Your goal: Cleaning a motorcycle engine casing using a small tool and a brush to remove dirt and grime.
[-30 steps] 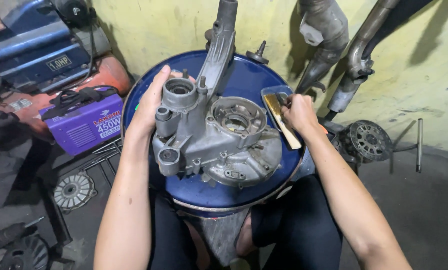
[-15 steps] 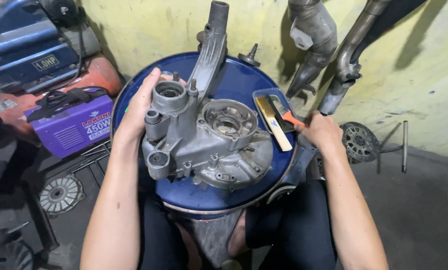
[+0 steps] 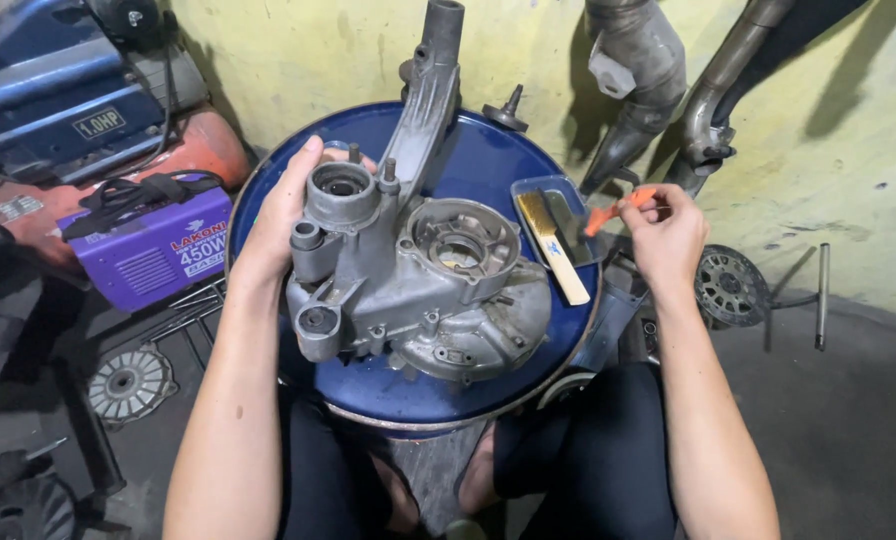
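A grey cast-metal engine casing [image 3: 418,280], with round bores and a long arm rising away from the person, lies on top of a round blue steel drum [image 3: 488,160] that stands between the person's knees. The left hand [image 3: 283,215] rests against the casing's left side, fingers spread and curved around the tall cylindrical boss there, palm touching the metal. The right hand [image 3: 663,235] is off the casing, out past the drum's right rim, with thumb and fingers pressed together on a small orange-handled tool [image 3: 618,208] whose tip points back toward the drum. Just right of the casing, on the drum's top, sits a shallow clear plastic tray [image 3: 538,190] with a pale wooden-handled brush [image 3: 556,250] lying across it. A small dark metal stud part [image 3: 506,112] stands at the drum's far edge. Left of the drum, on the floor, is a purple box-shaped welding machine [image 3: 158,255]; behind the drum on the right, grey exhaust pipes [image 3: 638,80] lean against the yellow wall [image 3: 298,60].
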